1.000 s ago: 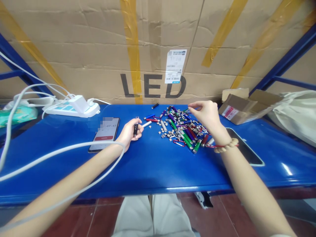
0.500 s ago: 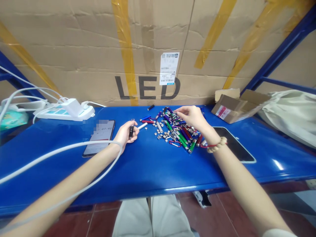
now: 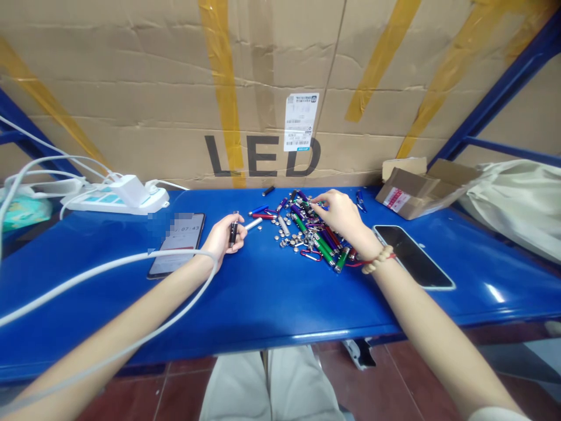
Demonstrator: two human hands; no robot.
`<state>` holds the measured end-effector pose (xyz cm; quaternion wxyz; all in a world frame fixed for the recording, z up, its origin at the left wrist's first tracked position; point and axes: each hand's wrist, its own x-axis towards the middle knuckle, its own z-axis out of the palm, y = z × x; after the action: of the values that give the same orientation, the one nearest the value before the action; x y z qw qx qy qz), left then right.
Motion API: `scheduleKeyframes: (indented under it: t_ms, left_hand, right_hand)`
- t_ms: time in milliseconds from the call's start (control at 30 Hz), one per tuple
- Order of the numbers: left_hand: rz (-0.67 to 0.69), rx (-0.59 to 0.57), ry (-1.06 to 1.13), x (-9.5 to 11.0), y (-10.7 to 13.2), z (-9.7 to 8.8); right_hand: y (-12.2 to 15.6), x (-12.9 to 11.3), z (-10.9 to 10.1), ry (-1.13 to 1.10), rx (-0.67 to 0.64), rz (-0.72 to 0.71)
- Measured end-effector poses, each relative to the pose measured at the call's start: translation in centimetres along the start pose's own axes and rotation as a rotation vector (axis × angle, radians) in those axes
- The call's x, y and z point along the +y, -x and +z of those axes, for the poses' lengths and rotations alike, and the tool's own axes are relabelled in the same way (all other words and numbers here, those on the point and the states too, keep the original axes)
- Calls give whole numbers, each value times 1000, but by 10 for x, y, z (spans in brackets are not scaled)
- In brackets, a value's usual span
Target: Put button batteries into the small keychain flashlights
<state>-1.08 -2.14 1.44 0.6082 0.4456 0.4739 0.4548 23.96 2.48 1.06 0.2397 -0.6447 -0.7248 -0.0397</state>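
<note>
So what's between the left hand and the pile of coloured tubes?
In the head view: a pale tube right by the left hand, contact unclear, and a small silvery disc, both short of the pile.

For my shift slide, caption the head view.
Left hand holds a black tube; right hand at a pile of coloured tubes.

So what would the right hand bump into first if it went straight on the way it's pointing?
Probably the pile of colourful tubes. The right hand points in over it, though I can't tell from this one view whether it's already touching them.
</note>
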Motion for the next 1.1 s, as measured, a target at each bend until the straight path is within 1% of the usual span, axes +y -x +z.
scheduleKeyframes:
  t_ms: [67,100,167,200,267,333,467,600,667,867,1000,1100]
  left_hand:
    - [1,-2,4,0,0,-1]
    - [0,-1,5,0,-1,-1]
    - [-3,2,6,0,-1,-1]
    - [-5,4,6,0,-1,-2]
    - [-9,7,5,0,-1,-2]
    - [-12,8,5,0,-2,-2]
    - [-19,5,5,0,-2,-2]
    - [-17,3,-3,-1,-2,-2]
    - [-20,4,-4,-1,-3,-2]
    - [-35,35,-1,0,-3,0]
    - [-41,48,-5,0,-2,1]
    - [-34,46,-9,0,-3,2]
  right_hand:
    - [2,-7,2,-35,18,-107]
    - [3,-11,4,-53,1,-160]
    - [5,-16,8,-61,-73,-231]
    - [6,-18,9,-47,-114,-245]
    - [6,-19,11,-7,-166,-244]
    - [6,-19,12,30,-181,-225]
    - [6,-18,11,88,-176,-162]
    - [8,-21,12,132,-174,-197]
    - [9,-24,13,129,-184,-204]
    - [9,-28,13,118,-211,-152]
    - [8,-29,14,126,-216,-124]
    - [9,-30,12,95,-205,-78]
